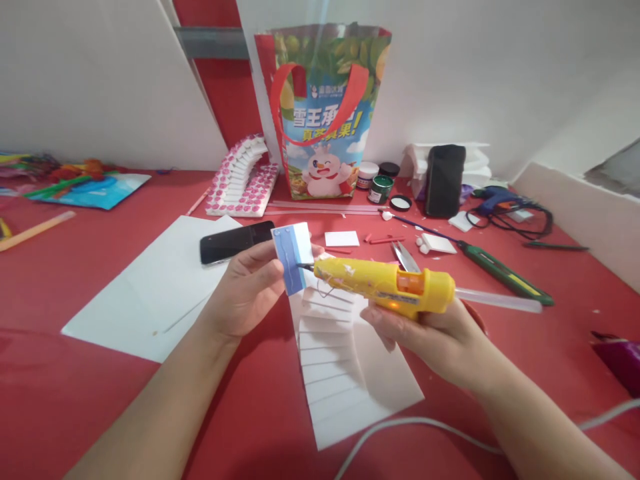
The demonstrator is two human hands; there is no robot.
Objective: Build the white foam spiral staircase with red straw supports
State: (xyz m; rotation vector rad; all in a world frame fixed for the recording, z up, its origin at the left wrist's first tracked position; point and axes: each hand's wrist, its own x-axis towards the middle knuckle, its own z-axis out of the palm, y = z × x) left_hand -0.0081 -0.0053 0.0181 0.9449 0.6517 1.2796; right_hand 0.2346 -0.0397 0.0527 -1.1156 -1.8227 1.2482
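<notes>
My left hand pinches a small blue-and-white card piece and holds it upright above the table. My right hand grips a yellow hot glue gun with a clear glue stick poking out of its back. The gun's nozzle touches the card's right face. Under both hands lies a white foam staircase model with several cut steps. A white cord runs across the red tablecloth near my right forearm.
A black phone rests on a white sheet. Behind stand a printed gift bag, a pink-dotted staircase model, paint jars, a black pouch, a blue glue gun, scissors and a green-handled knife.
</notes>
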